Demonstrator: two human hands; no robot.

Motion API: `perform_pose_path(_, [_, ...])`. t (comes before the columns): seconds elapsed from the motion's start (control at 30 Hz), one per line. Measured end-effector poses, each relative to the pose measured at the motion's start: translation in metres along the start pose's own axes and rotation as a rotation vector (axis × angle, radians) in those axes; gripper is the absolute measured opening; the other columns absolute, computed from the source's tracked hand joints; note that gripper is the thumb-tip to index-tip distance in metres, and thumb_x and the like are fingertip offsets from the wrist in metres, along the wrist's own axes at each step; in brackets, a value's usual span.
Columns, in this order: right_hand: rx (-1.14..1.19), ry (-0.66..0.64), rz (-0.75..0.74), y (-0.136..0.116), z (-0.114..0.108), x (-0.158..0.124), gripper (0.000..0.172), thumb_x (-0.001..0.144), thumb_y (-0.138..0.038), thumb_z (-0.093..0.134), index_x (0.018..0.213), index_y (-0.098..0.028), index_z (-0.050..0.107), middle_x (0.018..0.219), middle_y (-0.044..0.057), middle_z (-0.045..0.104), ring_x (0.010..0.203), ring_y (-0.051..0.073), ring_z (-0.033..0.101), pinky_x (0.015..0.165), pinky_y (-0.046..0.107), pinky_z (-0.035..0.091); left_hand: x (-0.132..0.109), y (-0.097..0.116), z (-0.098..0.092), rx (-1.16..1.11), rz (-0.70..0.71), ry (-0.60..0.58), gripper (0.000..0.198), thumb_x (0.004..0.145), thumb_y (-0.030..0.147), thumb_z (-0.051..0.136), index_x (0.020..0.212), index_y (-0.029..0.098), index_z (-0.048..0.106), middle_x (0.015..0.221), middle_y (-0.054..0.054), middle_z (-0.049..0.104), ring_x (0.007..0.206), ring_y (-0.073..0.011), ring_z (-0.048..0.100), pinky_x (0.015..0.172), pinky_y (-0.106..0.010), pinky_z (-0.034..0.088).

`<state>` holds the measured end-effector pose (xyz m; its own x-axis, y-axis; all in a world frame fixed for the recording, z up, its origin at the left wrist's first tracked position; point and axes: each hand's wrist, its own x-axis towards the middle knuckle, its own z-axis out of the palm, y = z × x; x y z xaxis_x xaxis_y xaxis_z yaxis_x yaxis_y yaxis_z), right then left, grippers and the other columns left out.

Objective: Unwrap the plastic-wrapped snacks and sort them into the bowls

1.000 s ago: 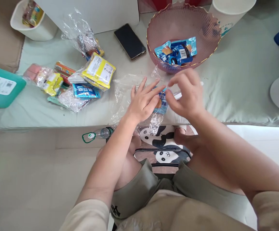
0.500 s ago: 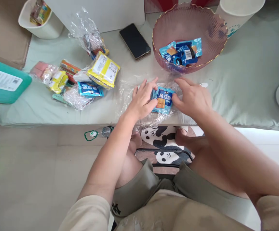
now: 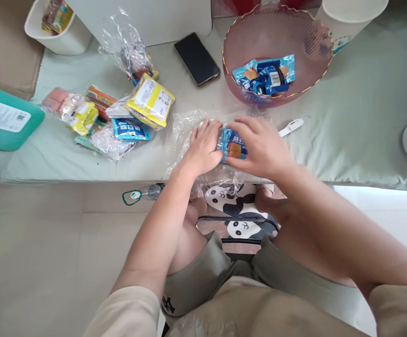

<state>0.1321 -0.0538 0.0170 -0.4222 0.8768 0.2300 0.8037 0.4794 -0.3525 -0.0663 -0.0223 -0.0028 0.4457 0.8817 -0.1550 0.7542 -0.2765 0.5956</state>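
Observation:
A blue snack packet (image 3: 234,146) with a golden square printed on it lies on a sheet of clear plastic wrap (image 3: 182,133) at the table's near edge. My right hand (image 3: 262,145) spans the packet, fingertips at its far edge and thumb at its near edge, covering its right part. Flat on the wrap at the packet's left side rests my left hand (image 3: 205,147), its fingers stretched out and its thumb against the packet's edge. Several similar blue packets (image 3: 270,77) sit in the pink glass bowl (image 3: 308,42) beyond.
A white-handled tool (image 3: 292,126) lies right of my right hand. To the left is a pile of snacks with a yellow packet (image 3: 151,100) on top. A phone (image 3: 196,58), a white tub (image 3: 73,40), a paper cup (image 3: 351,21) and a teal container (image 3: 3,117) stand around.
My right hand has moved left over the packet and now spans it. My left hand has shifted slightly left. The white-handled tool shows more.

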Motion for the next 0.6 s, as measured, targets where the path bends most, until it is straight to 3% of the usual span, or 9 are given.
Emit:
perform_pose_path(0.13, [-0.034,-0.146,0.071,-0.016,0.012,0.005,0.083,0.077,-0.039,0.076,0.153,-0.02,0.049,0.156,0.024,0.051,0.133,0.046,0.055,0.105,0.059,0.045,0.002,-0.009,0.002,-0.084,0.008,0.02,0.086,0.077,0.018,0.047,0.162,0.024,0.033,0.175,-0.006,0.03,0.166,-0.0288,0.013,0.136,-0.056,0.005])
perform_pose_path(0.27, [0.024,-0.172,0.076,-0.005,0.012,0.003,0.074,0.08,-0.035,0.069,0.15,-0.018,0.053,0.157,0.025,0.05,0.135,0.044,0.057,0.102,0.057,0.049,0.003,-0.017,0.005,-0.118,0.026,0.044,0.083,0.079,0.02,0.048,0.161,0.028,0.035,0.175,-0.004,0.032,0.166,-0.0274,0.016,0.136,-0.054,0.008])
perform_pose_path(0.4, [0.144,-0.125,0.065,0.004,0.001,0.001,0.059,0.084,-0.03,0.058,0.142,-0.019,0.06,0.145,0.019,0.063,0.135,0.038,0.06,0.094,0.049,0.055,0.002,-0.013,0.004,-0.094,0.019,0.049,0.081,0.079,0.02,0.048,0.159,0.027,0.037,0.174,-0.005,0.033,0.165,-0.0294,0.018,0.135,-0.055,0.01])
perform_pose_path(0.5, [0.122,-0.109,0.189,0.0,-0.014,0.001,0.051,0.09,-0.026,0.047,0.138,-0.022,0.065,0.131,0.013,0.073,0.114,0.035,0.07,0.084,0.044,0.056,0.001,-0.005,-0.001,-0.03,-0.019,0.023,0.081,0.079,0.019,0.047,0.16,0.023,0.036,0.175,-0.006,0.031,0.166,-0.0299,0.016,0.135,-0.055,0.01])
perform_pose_path(0.6, [0.021,-0.082,0.364,-0.006,-0.028,0.001,0.05,0.092,-0.026,0.045,0.136,-0.023,0.067,0.115,0.013,0.078,0.089,0.033,0.072,0.072,0.041,0.051,-0.001,0.005,-0.005,0.02,-0.059,-0.012,0.081,0.08,0.017,0.046,0.16,0.021,0.035,0.176,-0.005,0.029,0.166,-0.0271,0.014,0.136,-0.052,0.009])
